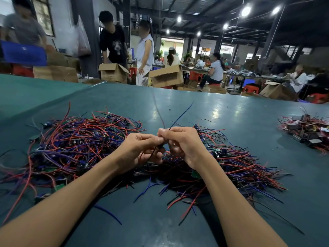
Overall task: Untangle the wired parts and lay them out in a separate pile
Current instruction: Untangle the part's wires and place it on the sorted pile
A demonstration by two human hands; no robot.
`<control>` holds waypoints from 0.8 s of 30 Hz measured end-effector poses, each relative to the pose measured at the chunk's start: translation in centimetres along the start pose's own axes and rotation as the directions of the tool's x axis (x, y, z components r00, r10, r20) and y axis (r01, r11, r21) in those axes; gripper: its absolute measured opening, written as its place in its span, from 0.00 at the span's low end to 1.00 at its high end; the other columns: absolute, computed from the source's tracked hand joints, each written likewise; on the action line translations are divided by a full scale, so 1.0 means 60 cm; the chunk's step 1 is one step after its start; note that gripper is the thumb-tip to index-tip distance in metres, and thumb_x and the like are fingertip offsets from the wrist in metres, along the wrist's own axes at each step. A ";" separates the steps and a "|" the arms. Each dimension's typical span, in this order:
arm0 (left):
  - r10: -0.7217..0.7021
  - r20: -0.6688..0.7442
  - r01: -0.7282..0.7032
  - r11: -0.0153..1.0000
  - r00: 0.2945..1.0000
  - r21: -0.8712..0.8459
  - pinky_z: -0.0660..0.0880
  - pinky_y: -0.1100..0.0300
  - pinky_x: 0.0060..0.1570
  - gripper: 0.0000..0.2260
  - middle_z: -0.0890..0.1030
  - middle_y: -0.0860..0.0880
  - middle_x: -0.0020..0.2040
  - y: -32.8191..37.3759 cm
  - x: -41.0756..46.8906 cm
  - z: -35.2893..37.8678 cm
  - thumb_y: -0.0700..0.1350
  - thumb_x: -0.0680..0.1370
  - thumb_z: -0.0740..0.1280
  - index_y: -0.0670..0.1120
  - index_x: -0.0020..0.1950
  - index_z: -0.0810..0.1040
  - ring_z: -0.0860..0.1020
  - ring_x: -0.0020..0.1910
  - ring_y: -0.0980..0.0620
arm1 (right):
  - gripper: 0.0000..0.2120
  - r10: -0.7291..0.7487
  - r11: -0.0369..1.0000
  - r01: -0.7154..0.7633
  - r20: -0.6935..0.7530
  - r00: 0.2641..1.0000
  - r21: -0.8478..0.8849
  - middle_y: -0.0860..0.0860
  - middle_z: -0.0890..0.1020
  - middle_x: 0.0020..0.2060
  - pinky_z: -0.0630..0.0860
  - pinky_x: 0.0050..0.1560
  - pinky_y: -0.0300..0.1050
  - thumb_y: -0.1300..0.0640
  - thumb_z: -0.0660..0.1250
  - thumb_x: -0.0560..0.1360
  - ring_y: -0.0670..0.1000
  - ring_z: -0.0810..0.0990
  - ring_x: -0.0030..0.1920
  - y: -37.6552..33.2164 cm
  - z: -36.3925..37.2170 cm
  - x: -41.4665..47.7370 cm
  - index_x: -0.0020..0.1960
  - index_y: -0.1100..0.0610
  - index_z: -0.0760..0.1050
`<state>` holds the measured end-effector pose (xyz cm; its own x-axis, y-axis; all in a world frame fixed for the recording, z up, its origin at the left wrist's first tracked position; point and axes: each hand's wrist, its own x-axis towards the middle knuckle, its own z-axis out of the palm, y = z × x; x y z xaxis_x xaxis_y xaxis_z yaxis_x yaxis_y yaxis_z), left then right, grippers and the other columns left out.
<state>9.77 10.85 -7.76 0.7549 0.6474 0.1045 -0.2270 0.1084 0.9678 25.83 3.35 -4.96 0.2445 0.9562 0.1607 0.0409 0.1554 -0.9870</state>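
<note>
A big tangle of red, blue and black wired parts (71, 150) covers the left of the teal table (240, 125). A second pile of wired parts (236, 168) lies to the right, under my right forearm. Both hands meet above the gap between the piles. My left hand (140, 150) and my right hand (179, 143) pinch one small wired part (161, 146) between their fingertips. Its blue wire (181, 114) and a blurred red wire stick up and away from my right fingers. The part's body is mostly hidden by my fingers.
A smaller heap of dark blocks with red wires (308, 132) sits at the table's right edge. Loose wires (149, 189) trail toward me between my forearms. Beyond the far table edge are open cardboard boxes (165, 75), red stools and several people standing or seated.
</note>
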 end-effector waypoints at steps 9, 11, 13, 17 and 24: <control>0.024 0.043 -0.019 0.992 0.999 -0.121 0.82 0.56 0.35 0.10 0.84 0.35 0.47 0.002 -0.003 0.001 0.44 0.78 0.69 0.39 0.51 0.85 0.84 0.37 0.46 | 0.09 0.105 0.943 -0.153 0.173 0.979 0.296 0.49 0.79 0.33 0.66 0.26 0.32 0.60 0.74 0.71 0.42 0.75 0.28 0.003 -0.016 0.003 0.50 0.61 0.82; 0.029 0.043 -0.024 0.992 0.999 -0.124 0.82 0.56 0.35 0.09 0.84 0.35 0.47 0.002 -0.004 0.002 0.46 0.77 0.70 0.41 0.49 0.86 0.85 0.37 0.46 | 0.07 0.104 0.950 -0.136 0.126 0.987 0.280 0.48 0.78 0.32 0.62 0.30 0.36 0.60 0.74 0.73 0.43 0.73 0.27 0.003 -0.012 0.005 0.50 0.60 0.82; 0.036 0.032 -0.032 0.992 0.999 -0.118 0.82 0.56 0.34 0.08 0.85 0.36 0.46 0.002 -0.005 0.004 0.47 0.76 0.71 0.43 0.46 0.86 0.85 0.37 0.46 | 0.06 0.108 0.958 -0.121 0.064 0.992 0.260 0.48 0.74 0.30 0.56 0.31 0.39 0.58 0.73 0.75 0.43 0.69 0.26 0.006 -0.009 0.008 0.49 0.60 0.82; 0.049 0.027 -0.047 0.994 0.998 -0.101 0.82 0.57 0.34 0.10 0.85 0.36 0.47 0.005 -0.006 0.006 0.49 0.74 0.73 0.42 0.47 0.86 0.85 0.37 0.46 | 0.06 0.134 0.978 -0.143 0.070 0.989 0.151 0.48 0.71 0.28 0.59 0.27 0.37 0.54 0.75 0.74 0.45 0.66 0.25 0.010 -0.006 0.008 0.41 0.56 0.83; 0.015 0.053 -0.012 0.999 0.998 -0.046 0.82 0.56 0.35 0.10 0.84 0.35 0.46 0.006 -0.008 0.006 0.47 0.73 0.74 0.40 0.46 0.84 0.85 0.38 0.44 | 0.14 0.020 1.000 -0.018 -0.075 0.997 0.022 0.50 0.73 0.25 0.57 0.24 0.34 0.59 0.76 0.72 0.46 0.66 0.22 0.008 0.000 0.008 0.42 0.71 0.81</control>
<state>9.54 10.32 -7.37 0.7831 0.6080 0.1307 -0.2644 0.1353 0.9549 25.95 3.88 -5.37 0.3170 0.9379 0.1408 0.0150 0.1435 -0.9895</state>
